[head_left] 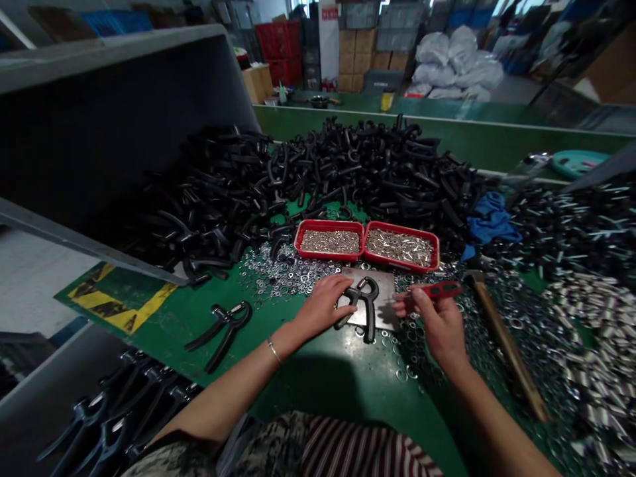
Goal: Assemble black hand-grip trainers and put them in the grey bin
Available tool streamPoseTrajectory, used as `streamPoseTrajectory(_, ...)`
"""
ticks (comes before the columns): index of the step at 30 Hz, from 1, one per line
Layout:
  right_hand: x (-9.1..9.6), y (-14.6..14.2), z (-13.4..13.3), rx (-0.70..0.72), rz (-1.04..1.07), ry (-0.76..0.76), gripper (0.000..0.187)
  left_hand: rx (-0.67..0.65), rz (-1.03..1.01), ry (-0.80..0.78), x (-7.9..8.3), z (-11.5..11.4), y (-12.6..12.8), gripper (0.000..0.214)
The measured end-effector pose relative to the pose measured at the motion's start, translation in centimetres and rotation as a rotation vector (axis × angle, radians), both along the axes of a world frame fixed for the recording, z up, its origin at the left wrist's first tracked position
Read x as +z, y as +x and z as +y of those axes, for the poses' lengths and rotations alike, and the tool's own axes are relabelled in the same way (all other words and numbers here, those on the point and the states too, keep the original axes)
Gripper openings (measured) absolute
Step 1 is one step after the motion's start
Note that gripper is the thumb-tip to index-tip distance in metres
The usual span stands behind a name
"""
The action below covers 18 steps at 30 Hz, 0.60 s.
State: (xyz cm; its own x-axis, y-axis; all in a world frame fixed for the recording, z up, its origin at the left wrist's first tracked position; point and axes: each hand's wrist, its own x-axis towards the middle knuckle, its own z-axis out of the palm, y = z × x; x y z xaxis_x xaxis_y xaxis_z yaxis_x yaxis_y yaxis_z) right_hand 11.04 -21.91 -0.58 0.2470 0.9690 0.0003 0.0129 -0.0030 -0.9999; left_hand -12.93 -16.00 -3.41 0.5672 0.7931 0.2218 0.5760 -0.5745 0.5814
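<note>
The black two-handled piece point(370, 313) lay on a flat metal plate point(386, 298), its curved end away from the person and its handles spread towards them. The left hand point(325, 303) had its grip closed about the piece's left side, thumb and fingers on it. The right hand point(442, 328), just beside the plate, had its grip wrapped around a red tool point(442, 289), whose tip pointed left, apart from the piece. Beyond the plate stood two red trays point(328, 257) of small metal parts, side by side, with loose rings point(295, 275) scattered to their left. A similar black piece point(226, 334) rested farther left on the green surface point(171, 331). To the right lay a wooden-handled hammer point(511, 351), then a spread of metal cylinders point(596, 371); a blue cloth point(491, 218) sat behind the hammer. A large heap of black parts point(358, 159) rose behind the trays.
</note>
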Motion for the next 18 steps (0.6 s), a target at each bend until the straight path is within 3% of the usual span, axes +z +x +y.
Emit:
streamPoseTrajectory(3, -1.8, -1.2, 2.1, -0.002, -0.051, 0.0, 0.03, 0.014, 0.022, -0.077, -1.0, 1.1, -0.4, 0.052)
streamPoseTrajectory(7, -3.6, -2.8, 3.7, 0.034, -0.086, -0.034, 0.035, 0.051, 0.01, -0.107, -1.4, 0.7, 0.0, 0.05)
streamPoseTrajectory(18, -3.2, -3.7, 4.6, 0.081, -0.132, -0.056, 0.035, 0.031, 0.033, -0.164, -1.2, 1.5, -0.1, 0.052)
